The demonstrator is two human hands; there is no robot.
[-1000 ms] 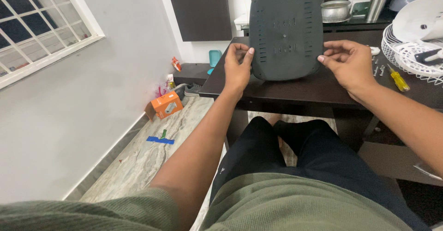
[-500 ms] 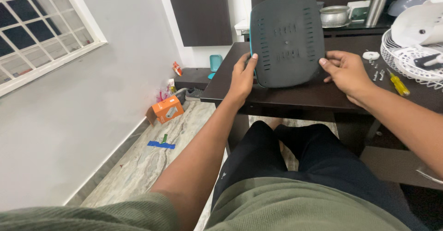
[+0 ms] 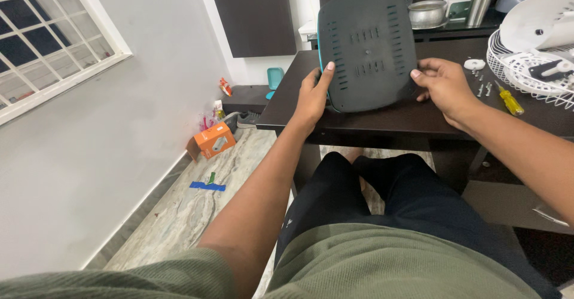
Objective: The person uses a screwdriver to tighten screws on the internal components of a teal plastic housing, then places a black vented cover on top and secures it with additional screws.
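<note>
since the earlier frame the dark slotted panel (image 3: 368, 48) had tilted slightly and shifted left, a teal edge now showing. it stood upright on the desk (image 3: 394, 120), long axis vertical, between both hands. the left hand (image 3: 312, 96) clamped its fingers on the left edge; the right hand (image 3: 441, 84) clamped the lower right corner, equally near.

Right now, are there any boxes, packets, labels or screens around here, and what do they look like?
Orange box: on the floor by the wall, left of the desk, rectangular, with a pale picture panel.
Red-and-white packet: small and crumpled, by the wall in the corner beyond the box.
No screens or signs in view.
</note>
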